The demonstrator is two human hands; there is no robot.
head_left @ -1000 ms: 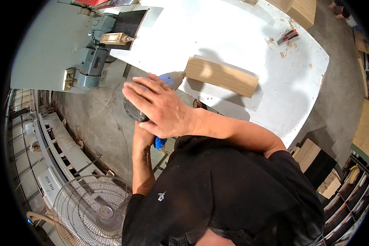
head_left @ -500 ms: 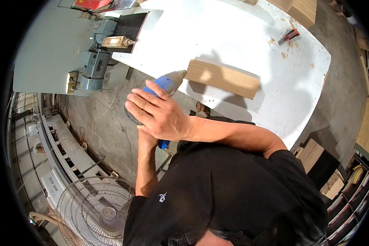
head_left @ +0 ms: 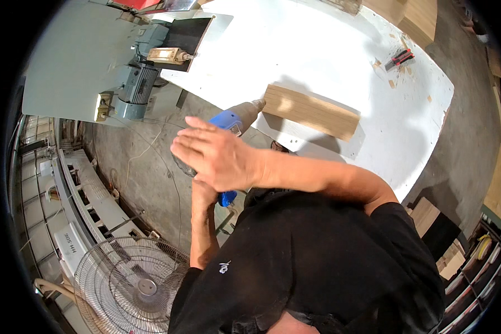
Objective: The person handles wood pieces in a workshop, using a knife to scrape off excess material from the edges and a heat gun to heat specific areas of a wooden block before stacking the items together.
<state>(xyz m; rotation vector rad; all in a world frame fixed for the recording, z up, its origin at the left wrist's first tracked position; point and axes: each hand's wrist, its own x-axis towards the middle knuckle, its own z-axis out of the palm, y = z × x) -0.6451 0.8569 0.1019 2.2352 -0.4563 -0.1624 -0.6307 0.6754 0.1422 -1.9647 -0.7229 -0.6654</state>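
Left of the wooden block point(head_left: 312, 111), which lies on the white tabletop point(head_left: 250, 44), a blue power tool point(head_left: 226, 121) points its nozzle at the block's left end (whether they touch, I cannot tell). The right hand point(head_left: 220, 158) lies over the tool's rear, fingers straight and slightly parted; the left hand point(head_left: 205, 192) is mostly hidden beneath, its grip impossible to tell. Beyond the block, rightward, lies a red-and-black hand tool point(head_left: 399, 59).
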